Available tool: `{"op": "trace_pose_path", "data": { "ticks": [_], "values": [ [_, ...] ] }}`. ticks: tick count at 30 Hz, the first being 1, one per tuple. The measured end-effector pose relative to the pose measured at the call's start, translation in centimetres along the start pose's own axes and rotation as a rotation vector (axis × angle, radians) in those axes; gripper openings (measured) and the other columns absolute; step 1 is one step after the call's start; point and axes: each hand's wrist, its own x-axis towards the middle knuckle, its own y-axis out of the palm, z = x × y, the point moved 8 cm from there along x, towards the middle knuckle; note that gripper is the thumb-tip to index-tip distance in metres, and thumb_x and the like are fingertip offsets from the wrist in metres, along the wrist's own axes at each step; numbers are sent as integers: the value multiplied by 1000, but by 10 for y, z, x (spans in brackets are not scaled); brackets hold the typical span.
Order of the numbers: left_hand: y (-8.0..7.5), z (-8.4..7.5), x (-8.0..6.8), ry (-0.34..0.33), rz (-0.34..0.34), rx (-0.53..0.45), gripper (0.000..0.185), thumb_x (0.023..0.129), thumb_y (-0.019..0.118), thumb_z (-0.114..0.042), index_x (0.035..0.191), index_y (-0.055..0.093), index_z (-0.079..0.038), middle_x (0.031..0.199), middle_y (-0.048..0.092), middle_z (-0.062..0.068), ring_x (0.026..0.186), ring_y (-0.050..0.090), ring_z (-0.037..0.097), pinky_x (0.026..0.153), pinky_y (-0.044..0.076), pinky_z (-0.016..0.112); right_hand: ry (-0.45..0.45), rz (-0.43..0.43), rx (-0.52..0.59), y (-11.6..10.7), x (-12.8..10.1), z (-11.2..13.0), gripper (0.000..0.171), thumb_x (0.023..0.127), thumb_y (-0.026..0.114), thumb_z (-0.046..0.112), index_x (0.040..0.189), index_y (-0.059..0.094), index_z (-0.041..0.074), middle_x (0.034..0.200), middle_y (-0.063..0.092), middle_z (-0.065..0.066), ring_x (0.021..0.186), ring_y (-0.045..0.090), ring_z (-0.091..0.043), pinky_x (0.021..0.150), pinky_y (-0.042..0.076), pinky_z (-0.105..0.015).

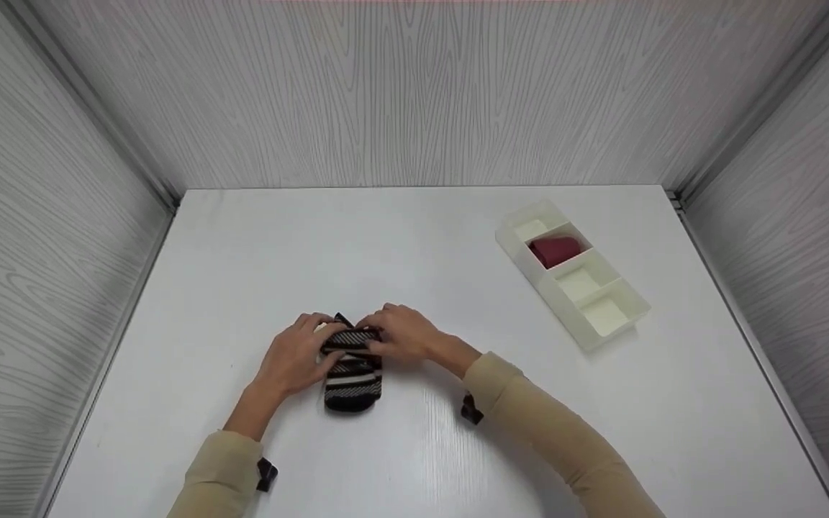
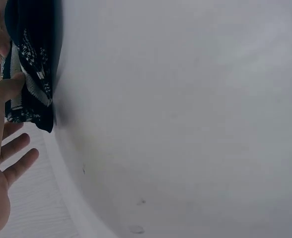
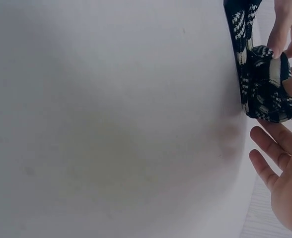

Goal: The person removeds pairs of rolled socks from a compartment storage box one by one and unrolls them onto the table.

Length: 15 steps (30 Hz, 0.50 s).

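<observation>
Two hands work at one dark striped sock (image 1: 352,392), which lies on the white table (image 1: 414,252), near and a little left of centre. The left hand (image 1: 298,356) pinches the left edge of the folded part between thumb and fingers; the right hand (image 1: 406,334) pinches its right edge the same way, spare fingers spread off the cloth in the wrist views. The far end is bunched into a thick fold, and the right wrist view shows it curled like a roll; the rounded near end lies flat towards the person. Whether a second sock is layered inside, I cannot tell.

The step looks like rolling the sock up. To do it well, both thumbs should turn the fold at an equal pace, keeping it square to the length so neither edge creeps out. Light tension against the flat end would tighten the coil; too loose a pinch could let it spring open. Far right, a white divided box (image 1: 542,286) holds a dark red bundle (image 1: 555,250) in its second compartment from the far end.
</observation>
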Motion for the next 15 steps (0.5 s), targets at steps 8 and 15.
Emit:
{"op": "trace_pose_path", "data": {
  "ticks": [8, 15],
  "values": [
    [4, 2, 9, -37, 55, -7, 37, 99, 73, -33, 132, 69, -17, 125, 69, 11, 115, 66, 30, 84, 62, 48, 13, -115, -59, -9, -8, -7, 38, 100, 64, 37, 133, 72, 18, 124, 75, -3, 111, 66, -22, 94, 57, -39],
    [9, 5, 19, -68, 128, -14, 37, 103, 67, -34, 134, 70, -15, 124, 68, 13, 116, 65, 31, 86, 61, 51, -115, -274, -285, -22, -19, 5, 33, 98, 70, 38, 126, 73, 21, 118, 75, 1, 106, 67, -19, 91, 59, -33]
  ]
}}
